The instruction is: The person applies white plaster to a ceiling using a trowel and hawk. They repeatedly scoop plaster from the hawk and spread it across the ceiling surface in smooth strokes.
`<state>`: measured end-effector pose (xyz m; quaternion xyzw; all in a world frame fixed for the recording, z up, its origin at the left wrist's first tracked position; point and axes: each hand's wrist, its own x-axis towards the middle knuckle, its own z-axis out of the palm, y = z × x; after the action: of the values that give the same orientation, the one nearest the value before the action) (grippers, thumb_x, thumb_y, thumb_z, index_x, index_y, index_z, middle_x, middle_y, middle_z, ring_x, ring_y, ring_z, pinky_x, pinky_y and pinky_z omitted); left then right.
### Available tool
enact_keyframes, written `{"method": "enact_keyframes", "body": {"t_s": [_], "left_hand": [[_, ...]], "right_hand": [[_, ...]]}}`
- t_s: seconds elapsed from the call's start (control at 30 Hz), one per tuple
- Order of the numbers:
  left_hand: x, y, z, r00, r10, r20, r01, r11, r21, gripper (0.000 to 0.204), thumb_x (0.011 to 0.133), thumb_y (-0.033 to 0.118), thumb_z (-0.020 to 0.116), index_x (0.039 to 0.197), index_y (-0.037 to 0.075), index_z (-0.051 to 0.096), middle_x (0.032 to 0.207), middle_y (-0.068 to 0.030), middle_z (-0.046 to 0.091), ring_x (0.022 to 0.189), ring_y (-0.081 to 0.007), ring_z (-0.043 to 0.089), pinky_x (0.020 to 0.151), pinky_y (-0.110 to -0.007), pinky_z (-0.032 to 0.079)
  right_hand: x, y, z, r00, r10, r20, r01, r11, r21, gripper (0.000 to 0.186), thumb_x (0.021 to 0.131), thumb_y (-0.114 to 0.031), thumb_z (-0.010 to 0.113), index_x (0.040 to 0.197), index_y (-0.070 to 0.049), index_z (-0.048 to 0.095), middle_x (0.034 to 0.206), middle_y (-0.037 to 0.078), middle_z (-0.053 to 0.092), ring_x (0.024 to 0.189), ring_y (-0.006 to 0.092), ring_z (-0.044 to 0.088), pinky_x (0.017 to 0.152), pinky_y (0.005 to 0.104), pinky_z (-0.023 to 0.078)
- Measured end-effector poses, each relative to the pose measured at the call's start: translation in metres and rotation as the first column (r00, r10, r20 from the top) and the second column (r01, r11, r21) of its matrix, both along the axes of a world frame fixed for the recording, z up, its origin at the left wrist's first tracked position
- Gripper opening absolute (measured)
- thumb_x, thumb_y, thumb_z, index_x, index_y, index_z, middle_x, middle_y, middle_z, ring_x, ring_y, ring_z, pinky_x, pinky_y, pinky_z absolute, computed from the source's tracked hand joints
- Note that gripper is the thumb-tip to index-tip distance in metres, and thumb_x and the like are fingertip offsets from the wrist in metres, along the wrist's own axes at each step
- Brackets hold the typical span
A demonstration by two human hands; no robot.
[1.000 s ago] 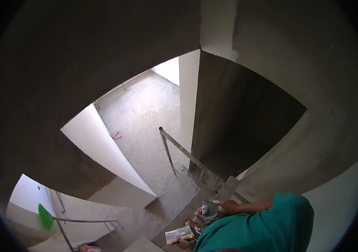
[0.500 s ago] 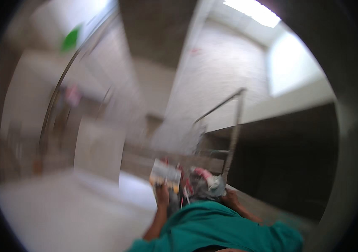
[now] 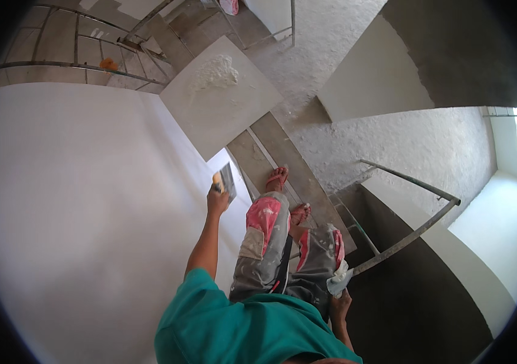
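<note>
My left hand (image 3: pixel 217 201) is closed round the yellowish handle of a plastering trowel (image 3: pixel 227 181). Its flat metal blade, a little blurred, stands beside the white wall surface (image 3: pixel 76 200). Low at the right, beside my thigh, my right hand (image 3: pixel 340 305) is closed on a putty knife (image 3: pixel 338 283) with a pale, plaster-smeared blade; its handle is hidden in the fingers. Ahead of my feet lies a square board (image 3: pixel 191 124) bearing a heap of white plaster (image 3: pixel 217 71).
My sandalled feet (image 3: pixel 278 177) stand on wooden planks (image 3: pixel 307 176). A bent metal rail (image 3: pixel 413 233) curves close to my right hand, beside a dark recess (image 3: pixel 416 285). More metal scaffold frames (image 3: pixel 82 65) stand at the upper left. A rough pale wall (image 3: pixel 428 142) rises ahead to the right.
The view has swung downward and sharpened, bringing my legs, planks and plaster-heaped board into sight. My left hand, still holding the trowel, is now farther out from my body, by the white wall.
</note>
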<state>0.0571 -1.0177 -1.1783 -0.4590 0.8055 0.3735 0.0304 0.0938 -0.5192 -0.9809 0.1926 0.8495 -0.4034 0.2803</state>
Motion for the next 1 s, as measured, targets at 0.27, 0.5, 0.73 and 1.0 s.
{"method": "enact_keyframes", "body": {"t_s": [0.27, 0.5, 0.73, 1.0], "left_hand": [[0.002, -0.038, 0.0, 0.955, -0.117, 0.274, 0.148, 0.984, -0.096, 0.046, 0.075, 0.008, 0.051, 0.12, 0.002, 0.057, 0.105, -0.0264, 0.064, 0.1, -0.0421, 0.061, 0.089, -0.047, 0.048], [-0.136, -0.108, -0.043, 0.902, -0.266, 0.34, 0.325, 0.937, -0.131, 0.048, 0.081, 0.003, 0.049, 0.126, 0.017, 0.056, 0.103, -0.0196, 0.067, 0.096, -0.0389, 0.063, 0.084, -0.048, 0.05], [-0.227, -0.152, -0.13, 0.87, -0.356, 0.342, 0.435, 0.88, -0.189, 0.044, 0.082, 0.004, 0.05, 0.123, 0.017, 0.058, 0.108, -0.0151, 0.067, 0.098, -0.0354, 0.063, 0.083, -0.047, 0.051], [-0.332, -0.226, -0.23, 0.888, -0.291, 0.357, 0.41, 0.852, -0.327, 0.043, 0.083, 0.005, 0.051, 0.122, 0.021, 0.059, 0.107, -0.0142, 0.067, 0.098, -0.0347, 0.064, 0.083, -0.045, 0.052]], "right_hand": [[-0.026, -0.006, -0.006, 0.999, -0.029, -0.027, 0.029, 1.0, 0.009, 0.032, 0.078, -0.009, 0.068, 0.108, 0.003, 0.063, 0.093, 0.016, 0.07, 0.089, 0.0188, 0.068, 0.077, 0.0321, 0.05], [-0.066, -0.053, -0.01, 1.0, 0.016, 0.006, -0.016, 0.99, 0.138, 0.026, 0.077, -0.006, 0.063, 0.101, 0.004, 0.062, 0.084, 0.012, 0.068, 0.075, 0.015, 0.063, 0.067, 0.0313, 0.05], [-0.177, -0.115, -0.067, 0.97, 0.0, -0.245, 0.018, 0.997, 0.071, 0.02, 0.078, -0.011, 0.064, 0.094, 0.001, 0.062, 0.075, 0.004, 0.062, 0.066, 0.0134, 0.057, 0.059, 0.028, 0.045], [-0.337, -0.238, -0.262, 0.982, -0.022, -0.19, 0.009, 0.998, -0.069, 0.024, 0.071, -0.007, 0.07, 0.093, 0.003, 0.065, 0.067, 0.008, 0.066, 0.052, 0.0122, 0.059, 0.05, 0.0276, 0.046]]}}
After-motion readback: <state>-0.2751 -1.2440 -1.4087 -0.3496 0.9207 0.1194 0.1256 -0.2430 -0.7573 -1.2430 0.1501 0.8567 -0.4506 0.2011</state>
